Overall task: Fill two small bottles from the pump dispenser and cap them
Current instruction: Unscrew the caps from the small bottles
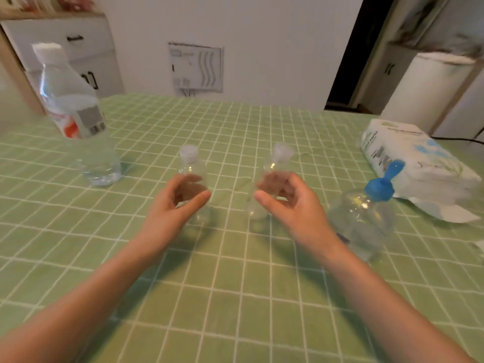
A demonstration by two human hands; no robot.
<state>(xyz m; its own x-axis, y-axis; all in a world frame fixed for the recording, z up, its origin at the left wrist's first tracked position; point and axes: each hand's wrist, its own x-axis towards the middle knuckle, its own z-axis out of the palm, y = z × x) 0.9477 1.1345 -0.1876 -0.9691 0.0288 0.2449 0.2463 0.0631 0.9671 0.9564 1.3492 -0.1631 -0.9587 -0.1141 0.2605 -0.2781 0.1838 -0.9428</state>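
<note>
- Left hand (170, 205): curled round the left small bottle (193, 169), which is upright, capped and mid-counter (235, 297).
- Right hand (293, 205): thumb and fingers grip the right small bottle (272, 163), which is capped and tilted.
- Pump dispenser (361, 221): blue top, just beside the right hand, toward the right edge.
- Water bottle (73, 106): far left corner.
- Tissue pack (424, 174): right edge.

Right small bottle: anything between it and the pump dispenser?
Nothing visible. Bare tablecloth lies between the right small bottle, tilted in the right hand, and the pump dispenser. The tissue pack sits behind the dispenser; the left hand grips the left small bottle, away from that path.
</note>
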